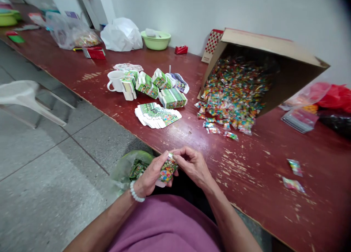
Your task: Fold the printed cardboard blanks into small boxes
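My left hand (pixel 150 175) and my right hand (pixel 193 164) meet just off the table's near edge, both closed on a small colourful printed card box (pixel 168 170). The left hand cradles the box from below; the right pinches its top end. A white bead bracelet (pixel 135 193) circles my left wrist. On the red-brown table (pixel 260 171) ahead lies a fanned stack of flat green printed cards (pixel 157 115), with bundles of the same cards (pixel 153 86) behind it. A tipped cardboard carton (pixel 274 58) spills several small colourful candy packets (pixel 233 95).
A white mug (pixel 115 80), a green basin (pixel 156 40), a white plastic bag (pixel 122 34) and a red tape dispenser (pixel 181 49) stand further back. A clear bag with green boxes (pixel 131 168) hangs below the table edge. Two loose packets (pixel 294 175) lie at right. A white plastic stool (pixel 24 95) stands left.
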